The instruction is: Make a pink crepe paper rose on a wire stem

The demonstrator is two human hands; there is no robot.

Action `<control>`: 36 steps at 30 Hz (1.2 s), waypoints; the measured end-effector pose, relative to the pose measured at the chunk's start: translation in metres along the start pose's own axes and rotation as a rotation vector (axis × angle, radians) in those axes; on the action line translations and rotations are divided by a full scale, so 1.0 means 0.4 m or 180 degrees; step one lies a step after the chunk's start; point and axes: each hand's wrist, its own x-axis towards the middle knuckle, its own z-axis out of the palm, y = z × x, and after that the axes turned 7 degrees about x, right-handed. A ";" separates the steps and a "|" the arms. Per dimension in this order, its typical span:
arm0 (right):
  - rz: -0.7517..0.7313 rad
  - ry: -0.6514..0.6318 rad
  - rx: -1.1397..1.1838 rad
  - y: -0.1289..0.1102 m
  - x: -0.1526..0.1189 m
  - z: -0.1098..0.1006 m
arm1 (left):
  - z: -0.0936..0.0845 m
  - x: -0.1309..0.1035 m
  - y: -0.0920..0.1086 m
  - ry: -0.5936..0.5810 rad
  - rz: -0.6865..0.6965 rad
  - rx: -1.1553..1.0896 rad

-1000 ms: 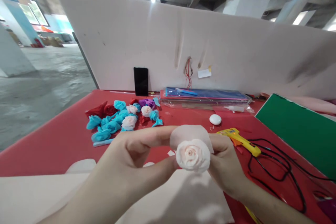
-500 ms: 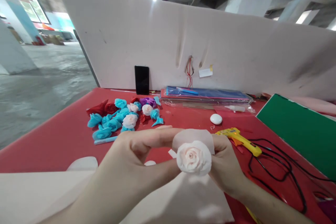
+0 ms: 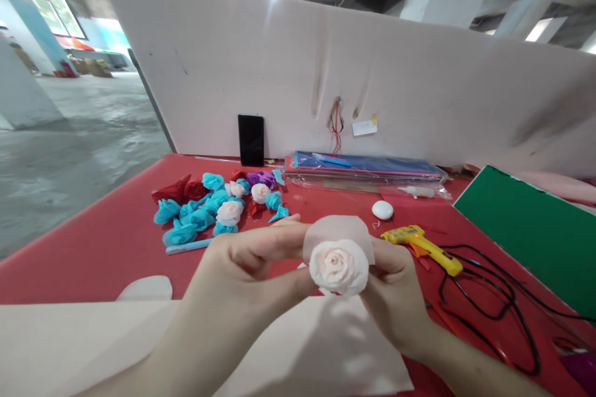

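Observation:
A pale pink crepe-paper rose (image 3: 339,270) faces me between my two hands, with a loose rounded paper petal (image 3: 336,228) standing up behind its top edge. My left hand (image 3: 254,270) is closed from the left, its index finger on the petal's side and its thumb at the rose's edge. From the right, my right hand (image 3: 398,291) is closed on the rose; its fingertips are partly hidden behind the bloom and petal. Beneath them lies a large sheet of pale pink paper (image 3: 298,360), with the hands' shadow on it.
Finished paper flowers (image 3: 198,220) in blue, red, purple and pale pink are heaped at the left back. A yellow glue gun (image 3: 426,245) with a black cord lies on the right, near a white oval object (image 3: 382,209). A dark phone (image 3: 251,140) leans against the back panel.
Both hands have shifted slightly up and left with the rose. The rose has tipped a little, and the petal is still behind it.

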 end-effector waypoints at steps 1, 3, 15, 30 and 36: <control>-0.0017 -0.0043 -0.0006 -0.001 0.001 -0.001 | 0.000 0.000 0.002 0.0008 0.0009 -0.0017; -0.0044 -0.0110 -0.0014 -0.001 0.001 -0.002 | 0.002 -0.001 0.008 0.0037 0.0012 -0.0066; 0.0154 0.0076 0.0340 0.002 -0.014 0.006 | 0.000 -0.005 0.004 0.0105 0.0249 0.0202; 0.0825 0.0216 0.0608 -0.028 0.000 0.029 | -0.007 0.016 -0.028 -0.0316 -0.0370 -0.0543; 0.0776 0.0205 0.0511 -0.028 -0.006 0.030 | -0.001 0.022 -0.028 -0.0569 -0.0285 -0.1021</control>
